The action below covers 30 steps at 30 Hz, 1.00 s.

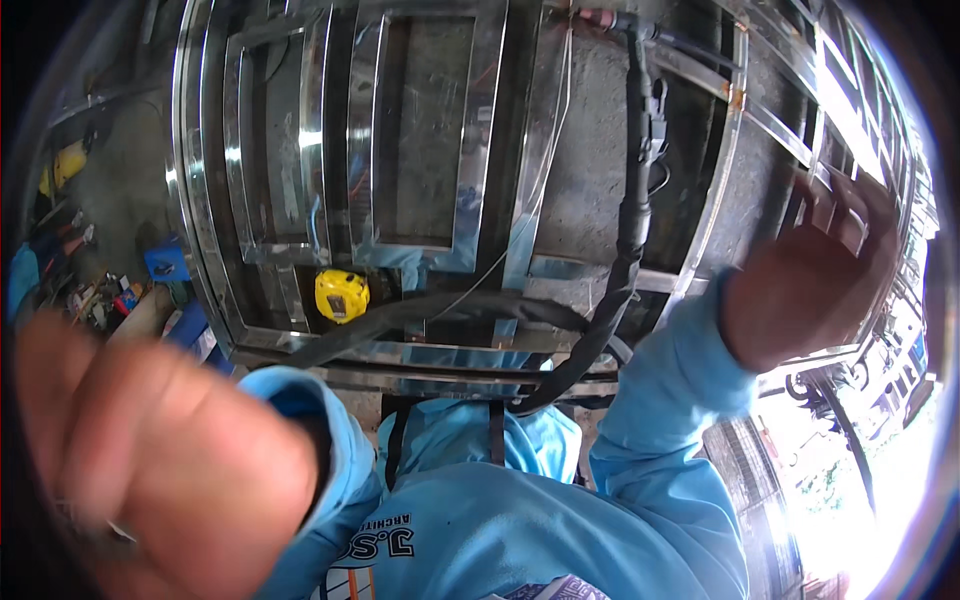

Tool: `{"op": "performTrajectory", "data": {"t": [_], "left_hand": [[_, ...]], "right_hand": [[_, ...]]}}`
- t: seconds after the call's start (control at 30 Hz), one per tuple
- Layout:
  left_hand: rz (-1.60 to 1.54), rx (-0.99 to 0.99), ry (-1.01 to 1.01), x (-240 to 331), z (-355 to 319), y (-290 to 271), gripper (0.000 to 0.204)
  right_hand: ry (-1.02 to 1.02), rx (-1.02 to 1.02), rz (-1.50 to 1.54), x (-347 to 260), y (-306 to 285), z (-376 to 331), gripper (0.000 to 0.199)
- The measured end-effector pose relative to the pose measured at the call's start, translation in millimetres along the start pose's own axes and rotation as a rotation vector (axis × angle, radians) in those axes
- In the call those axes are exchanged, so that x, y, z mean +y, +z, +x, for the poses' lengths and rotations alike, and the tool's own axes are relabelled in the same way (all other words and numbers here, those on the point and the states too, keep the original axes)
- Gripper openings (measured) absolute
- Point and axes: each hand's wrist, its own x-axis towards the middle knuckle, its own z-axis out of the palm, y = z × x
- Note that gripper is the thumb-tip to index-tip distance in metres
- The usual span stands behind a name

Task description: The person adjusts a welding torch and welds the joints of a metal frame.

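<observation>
Your left hand [150,450] is up close & blurry, fingers curled, can't tell if it holds anything. Yellow tape measure [342,296] sits on the shiny steel frame [420,140], untouched. Your right hand [805,275] is spread open, w/ nothing in it.

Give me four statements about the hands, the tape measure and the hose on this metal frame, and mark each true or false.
1. A yellow tape measure lies on the shiny metal frame. True.
2. The right hand holds the tape measure. False: it is raised near the frame's right side, apart from it.
3. A black hose runs across the frame. True.
4. The left hand grips the hose. False: it is close to the camera, blurred, away from the hose.
</observation>
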Motion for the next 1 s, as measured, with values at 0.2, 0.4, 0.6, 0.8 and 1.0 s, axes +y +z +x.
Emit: {"op": "performTrajectory", "data": {"t": [0.2,0.4,0.6,0.8,1.0], "left_hand": [[0.534,-0.080,-0.254,-106.8,-24.7,-56.8,0.026],[0.855,-0.155,-0.472,-182.3,-49.2,-64.5,0.020],[1.366,-0.429,-0.178,-237.7,-43.3,-54.0,0.022],[1.525,-0.423,-0.223,-246.0,-42.0,-55.4,0.025],[1.546,-0.474,-0.003,-245.6,-42.9,-67.5,0.021]], "right_hand": [[0.951,-0.554,0.147,74.8,5.4,-42.3,0.069],[0.974,-0.380,0.542,49.8,15.9,-37.4,0.065],[0.560,-0.104,0.078,-2.5,-3.3,-1.1,0.058],[0.710,-0.328,0.110,0.5,-14.1,-0.6,0.049],[0.940,-0.450,0.277,30.8,15.7,-24.2,0.049]]}}
